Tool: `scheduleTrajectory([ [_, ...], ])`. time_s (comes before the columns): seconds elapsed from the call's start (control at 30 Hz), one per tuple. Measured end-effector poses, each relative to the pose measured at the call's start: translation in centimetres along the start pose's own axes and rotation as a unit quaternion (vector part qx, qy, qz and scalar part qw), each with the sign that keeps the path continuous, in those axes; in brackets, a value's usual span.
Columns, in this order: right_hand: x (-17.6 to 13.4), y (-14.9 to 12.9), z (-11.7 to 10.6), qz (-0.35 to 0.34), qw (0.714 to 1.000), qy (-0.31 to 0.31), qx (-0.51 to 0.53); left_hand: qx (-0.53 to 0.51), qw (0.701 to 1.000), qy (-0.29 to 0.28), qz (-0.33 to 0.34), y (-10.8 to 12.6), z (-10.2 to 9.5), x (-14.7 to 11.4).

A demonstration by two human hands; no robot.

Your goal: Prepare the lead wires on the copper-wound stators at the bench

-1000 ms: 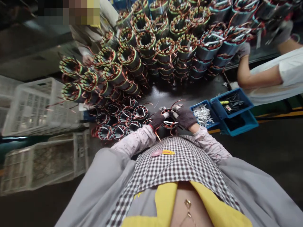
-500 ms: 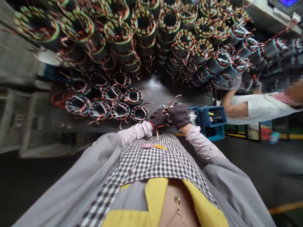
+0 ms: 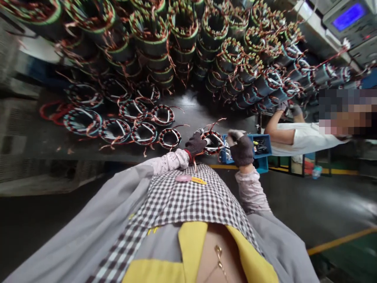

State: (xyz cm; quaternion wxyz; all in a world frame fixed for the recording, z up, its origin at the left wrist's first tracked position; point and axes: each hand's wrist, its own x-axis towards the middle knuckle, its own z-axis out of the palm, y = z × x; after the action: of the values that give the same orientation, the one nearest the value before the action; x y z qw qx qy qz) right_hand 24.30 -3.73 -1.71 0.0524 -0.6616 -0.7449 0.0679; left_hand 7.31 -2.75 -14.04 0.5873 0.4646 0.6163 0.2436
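In dark fingerless-style gloves, my left hand [image 3: 196,144] grips the left side of a motor stator [image 3: 212,148], a ring wound with copper wire, close to my checked apron. Loose copper leads stick out above and below it. My right hand [image 3: 242,149] is to the right of the stator, its fingers bent together over a blue bin [image 3: 225,159]. Whatever those fingers pinch, if anything, is too small to make out. On my left stands another stator [image 3: 170,138], with several more alike beyond it, white strips lying across their tops.
Tall stacks of wound stators [image 3: 151,43] line the back of the dark workbench [image 3: 188,102]. Blue bins with small parts [image 3: 260,145] sit at right. Beyond them a co-worker in a white shirt [image 3: 282,139] reaches toward more stators. An instrument with a blue display [image 3: 349,17] is at upper right.
My right hand has left the stator and moved right, over the blue bin, uncovering the ring. My left hand stays on the stator. The view has shifted slightly, and the co-worker has moved.
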Motion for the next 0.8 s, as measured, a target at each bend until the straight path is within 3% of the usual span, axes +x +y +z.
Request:
scheduleTrajectory([
  [0.07,-1.3,-0.6,-0.2,-0.147,0.985,-0.067,-0.061,0.016,1.0,0.001,0.012,0.2,0.0,0.0],
  [0.13,-2.0,-1.8,0.1,-0.259,0.948,-0.129,-0.133,0.019,0.999,0.008,0.024,0.4,-0.1,-0.1],
  [0.27,-1.0,-3.9,0.4,-0.374,0.878,-0.212,-0.211,0.041,0.999,0.0,0.004,1.0,-0.6,-0.5],
  [0.37,0.3,-3.5,-0.3,-0.338,0.876,-0.25,-0.236,0.054,0.998,-0.016,-0.005,1.0,-0.9,-0.5],
  [0.5,0.5,-1.9,-1.1,-0.203,0.926,-0.23,-0.22,0.056,0.998,-0.018,0.013,0.6,-0.6,-0.2],
  [0.6,0.2,-1.3,-1.0,-0.201,0.938,-0.226,-0.17,0.06,0.998,-0.009,0.018,0.8,-0.7,-0.3],
  [0.8,0.5,-0.4,-0.3,-0.236,0.923,-0.235,-0.195,0.106,0.994,-0.033,0.02,2.3,-2.0,-1.2],
])
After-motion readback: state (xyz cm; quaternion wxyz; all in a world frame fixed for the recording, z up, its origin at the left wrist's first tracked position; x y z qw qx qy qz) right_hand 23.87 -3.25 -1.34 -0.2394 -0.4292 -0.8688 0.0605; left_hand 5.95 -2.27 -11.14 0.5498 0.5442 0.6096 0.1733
